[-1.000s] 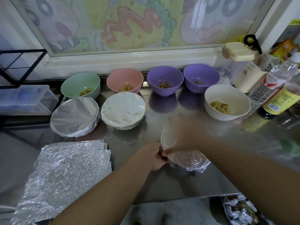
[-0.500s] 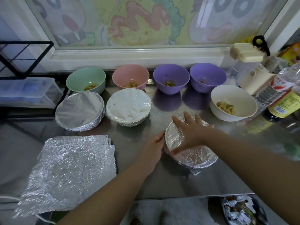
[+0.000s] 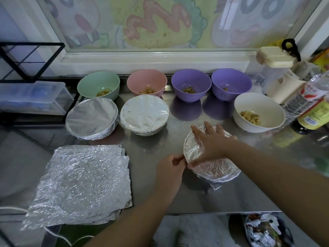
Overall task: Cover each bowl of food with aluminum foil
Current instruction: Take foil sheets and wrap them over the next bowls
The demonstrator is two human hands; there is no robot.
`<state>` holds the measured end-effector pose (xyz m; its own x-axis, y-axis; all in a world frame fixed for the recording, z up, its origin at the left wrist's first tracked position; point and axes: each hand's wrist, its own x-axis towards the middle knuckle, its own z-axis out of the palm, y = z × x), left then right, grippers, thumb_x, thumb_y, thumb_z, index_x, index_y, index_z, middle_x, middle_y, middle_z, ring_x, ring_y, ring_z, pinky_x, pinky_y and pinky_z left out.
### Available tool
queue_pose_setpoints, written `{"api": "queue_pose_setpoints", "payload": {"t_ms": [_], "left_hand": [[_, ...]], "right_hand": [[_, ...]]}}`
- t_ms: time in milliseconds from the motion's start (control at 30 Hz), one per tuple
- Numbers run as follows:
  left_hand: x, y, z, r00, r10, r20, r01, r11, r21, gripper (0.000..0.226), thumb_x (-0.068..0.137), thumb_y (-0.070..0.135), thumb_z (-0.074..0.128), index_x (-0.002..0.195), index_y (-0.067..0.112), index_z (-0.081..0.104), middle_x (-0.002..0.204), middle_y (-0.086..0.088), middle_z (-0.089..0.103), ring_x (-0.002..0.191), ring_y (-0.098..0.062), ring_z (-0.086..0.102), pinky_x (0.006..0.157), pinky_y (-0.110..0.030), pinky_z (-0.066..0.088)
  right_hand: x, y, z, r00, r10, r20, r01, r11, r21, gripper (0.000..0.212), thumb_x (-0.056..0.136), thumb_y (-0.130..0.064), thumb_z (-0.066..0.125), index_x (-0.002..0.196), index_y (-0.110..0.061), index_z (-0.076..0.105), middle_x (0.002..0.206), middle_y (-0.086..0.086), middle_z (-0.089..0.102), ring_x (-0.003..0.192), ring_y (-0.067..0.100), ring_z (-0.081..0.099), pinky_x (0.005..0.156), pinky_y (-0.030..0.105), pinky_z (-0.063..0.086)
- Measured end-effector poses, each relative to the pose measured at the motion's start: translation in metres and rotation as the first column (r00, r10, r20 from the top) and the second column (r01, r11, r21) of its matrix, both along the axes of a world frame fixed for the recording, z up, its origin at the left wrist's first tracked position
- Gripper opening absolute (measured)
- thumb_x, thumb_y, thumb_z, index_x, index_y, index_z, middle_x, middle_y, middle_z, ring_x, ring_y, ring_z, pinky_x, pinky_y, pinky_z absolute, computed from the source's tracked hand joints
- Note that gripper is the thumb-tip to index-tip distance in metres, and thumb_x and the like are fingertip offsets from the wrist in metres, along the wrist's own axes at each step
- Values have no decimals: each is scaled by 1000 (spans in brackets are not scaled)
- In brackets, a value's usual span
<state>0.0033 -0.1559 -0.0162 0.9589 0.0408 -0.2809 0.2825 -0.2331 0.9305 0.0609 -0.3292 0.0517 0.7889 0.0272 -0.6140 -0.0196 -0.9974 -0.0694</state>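
A foil-wrapped bowl (image 3: 220, 171) stands near the front of the steel counter. My right hand (image 3: 211, 143) lies flat on its top, fingers spread. My left hand (image 3: 170, 168) is at the bowl's left rim, its fingers curled and pinching the foil edge. Two other foil-covered bowls (image 3: 91, 118) (image 3: 144, 114) stand to the left. Uncovered bowls with food are a green one (image 3: 98, 85), a pink one (image 3: 146, 82), two purple ones (image 3: 191, 84) (image 3: 231, 83) and a white one (image 3: 259, 112). A stack of foil sheets (image 3: 80, 186) lies at the front left.
Bottles (image 3: 309, 104) and a cream container (image 3: 283, 82) crowd the right end of the counter. A clear plastic box (image 3: 32, 97) and a black wire rack (image 3: 26, 59) stand at the left. Crumpled foil scraps (image 3: 265, 230) lie below the counter's front edge.
My right hand has spread flat over the bowl's foil top. My left hand opened beside the bowl, then curled again at the rim's foil edge.
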Motion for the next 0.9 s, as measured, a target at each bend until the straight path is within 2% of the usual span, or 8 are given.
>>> {"api": "queue_pose_setpoints", "payload": {"t_ms": [233,333,400,567,700,767,833,900], "left_hand": [[8,0,15,997,-71,-28,74,983,168,12,82,20,71,92,19,77,80,7,75,74,-6,67,70,-23,52],[15,7,25,969,-179,-171,177,984,-29,19,85,7,64,91,15,79,73,1,72,62,-9,58,62,-23,45],[22,9,40,912,-277,-302,232,957,-175,24,93,2,56,89,14,76,79,-7,68,70,-16,58,62,-21,45],[35,9,61,826,-350,-442,288,936,-202,22,101,8,46,110,7,65,102,-10,66,90,-21,63,80,-31,54],[53,6,63,901,-245,-357,212,969,-129,18,99,5,47,90,15,58,102,-13,58,88,-24,58,90,-41,54],[61,7,62,922,-209,-325,159,972,-174,17,98,2,48,101,16,56,99,-9,58,84,-20,57,91,-40,53],[65,8,56,932,-183,-313,105,962,-250,20,98,-1,49,109,15,55,99,-6,61,85,-17,59,97,-40,51],[61,7,50,939,-154,-307,31,928,-370,24,97,-8,46,106,9,60,110,-16,65,96,-25,63,104,-45,48]], "right_hand": [[0,1,1,1000,-6,-3,6,1000,6,151,40,-98,67,150,-54,-27,165,-4,-32,152,42,-22,106,85,12],[0,1,0,1000,-10,3,10,1000,15,151,41,-97,68,150,-53,-26,166,-4,-31,152,42,-21,106,85,11],[0,1,0,1000,-13,9,13,1000,12,151,41,-97,69,151,-53,-25,166,-4,-30,153,43,-20,106,85,12],[0,1,-4,999,-46,30,45,999,5,152,37,-101,65,151,-53,-24,167,-2,-27,154,43,-15,107,83,14],[4,4,-13,976,-215,40,213,976,53,163,19,-113,41,152,-47,-27,167,7,-27,151,50,-18,113,78,11],[10,5,-15,958,-286,21,284,957,57,168,11,-115,29,151,-44,-30,165,12,-29,150,51,-21,115,75,8],[14,3,-12,951,-310,12,309,949,65,167,11,-115,29,150,-45,-31,164,13,-31,149,49,-24,116,74,6],[15,1,-5,969,-244,31,241,967,76,165,15,-114,38,149,-48,-31,164,10,-33,148,47,-28,114,78,5]]}}
